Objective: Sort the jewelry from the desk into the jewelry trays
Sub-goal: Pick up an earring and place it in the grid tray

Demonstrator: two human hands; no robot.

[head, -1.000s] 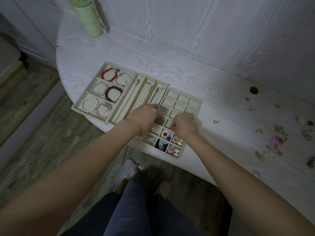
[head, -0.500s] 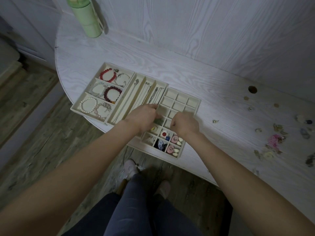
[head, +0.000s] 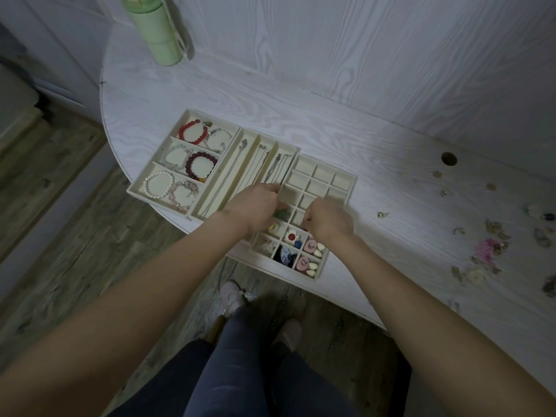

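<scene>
Three cream jewelry trays lie side by side near the desk's front edge. The bracelet tray [head: 137, 189] holds several bead bracelets, the necklace tray [head: 240, 152] holds chains, and the grid tray [head: 346, 188] has earrings and small pieces in its near compartments. Both hands hover over the middle of the grid tray, seen from the back with fingers curled down. My left hand [head: 255, 206] pinches at a small green piece [head: 281, 214] in a compartment. My right hand [head: 329, 219] dips its fingertips into the neighbouring compartment; what they hold is hidden.
Loose jewelry is scattered on the white desk at the right, including a pink flower piece [head: 487, 249] and a small piece [head: 382, 214] closer to the trays. A green bottle [head: 156, 34] stands at the back left. A cable hole [head: 449, 158] is in the desk.
Both hands stay over the same grid compartments, shifting only slightly. The view has drifted a little.
</scene>
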